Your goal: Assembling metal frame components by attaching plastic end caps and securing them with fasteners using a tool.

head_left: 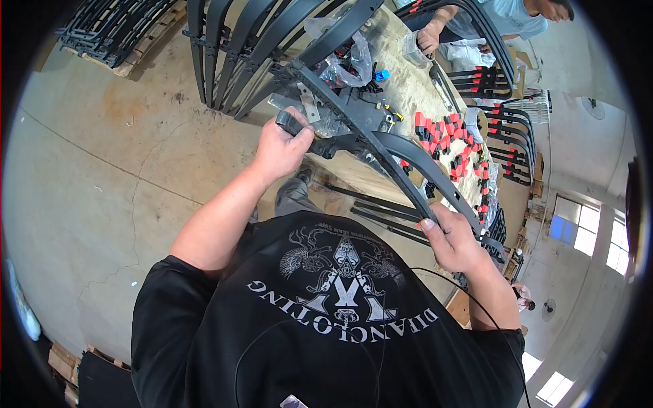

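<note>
Head view: I'm holding a smooth matte black metal frame (373,145), slim straight bar (343,112) crossing broad curved bar (425,163), beside the pale wooden table (407,88). Its long axis is running upper left to lower right. My left hand (282,151) is curling closed around the left end; my right hand (454,241) is gripping the lower right.

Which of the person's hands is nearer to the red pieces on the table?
Right. The right hand is just below the red pieces in the picture; the left hand is farther off, to their left.
</note>
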`<act>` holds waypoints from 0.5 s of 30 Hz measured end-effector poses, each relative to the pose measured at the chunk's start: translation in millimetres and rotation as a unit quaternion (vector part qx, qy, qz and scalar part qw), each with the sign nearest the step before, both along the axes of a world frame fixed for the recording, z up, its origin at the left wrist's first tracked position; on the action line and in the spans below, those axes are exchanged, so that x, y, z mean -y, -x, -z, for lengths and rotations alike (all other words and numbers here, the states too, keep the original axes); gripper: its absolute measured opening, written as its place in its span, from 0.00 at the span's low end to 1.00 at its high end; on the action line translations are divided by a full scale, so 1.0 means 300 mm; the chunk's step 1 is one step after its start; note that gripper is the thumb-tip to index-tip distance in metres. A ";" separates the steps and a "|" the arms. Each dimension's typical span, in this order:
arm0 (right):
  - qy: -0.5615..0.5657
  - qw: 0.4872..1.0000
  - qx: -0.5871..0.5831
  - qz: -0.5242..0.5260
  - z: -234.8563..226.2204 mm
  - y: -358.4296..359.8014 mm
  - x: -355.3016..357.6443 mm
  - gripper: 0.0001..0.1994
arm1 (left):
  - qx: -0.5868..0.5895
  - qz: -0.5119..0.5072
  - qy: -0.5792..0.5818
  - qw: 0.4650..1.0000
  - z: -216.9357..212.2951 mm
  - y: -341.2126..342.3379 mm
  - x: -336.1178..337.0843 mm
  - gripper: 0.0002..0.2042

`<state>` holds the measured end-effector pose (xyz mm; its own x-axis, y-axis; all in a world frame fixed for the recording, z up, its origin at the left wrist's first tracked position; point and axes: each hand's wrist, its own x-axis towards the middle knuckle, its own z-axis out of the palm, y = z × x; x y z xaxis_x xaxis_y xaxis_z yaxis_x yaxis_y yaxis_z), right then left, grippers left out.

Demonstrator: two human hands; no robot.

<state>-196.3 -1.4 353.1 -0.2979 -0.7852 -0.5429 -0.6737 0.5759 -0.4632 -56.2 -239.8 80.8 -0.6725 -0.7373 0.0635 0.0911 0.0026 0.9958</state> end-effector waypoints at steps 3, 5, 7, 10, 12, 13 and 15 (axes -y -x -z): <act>0.006 1.000 0.001 0.002 0.003 -0.008 0.007 0.10 | -0.009 -0.010 -0.009 1.000 0.004 0.005 -0.007 0.07; -0.001 1.000 -0.009 -0.006 0.001 -0.011 0.023 0.10 | 0.002 0.061 -0.054 0.997 0.002 0.004 -0.005 0.08; -0.010 1.000 -0.019 -0.015 -0.005 -0.011 0.042 0.10 | 0.064 0.137 -0.064 0.986 0.020 -0.002 -0.052 0.07; -0.017 0.998 -0.048 -0.048 -0.021 -0.007 0.069 0.11 | 0.017 0.102 0.014 0.995 0.050 -0.018 -0.112 0.06; -0.001 0.994 -0.072 -0.076 -0.040 -0.004 0.084 0.10 | 0.037 0.067 -0.035 0.996 0.042 -0.027 -0.118 0.07; -0.002 0.994 -0.073 -0.078 -0.044 -0.004 0.085 0.10 | 0.035 0.066 -0.035 0.997 0.051 -0.030 -0.100 0.07; 0.016 0.998 -0.052 -0.039 -0.053 -0.005 0.082 0.10 | 0.034 0.000 -0.057 0.998 0.071 -0.031 -0.054 0.06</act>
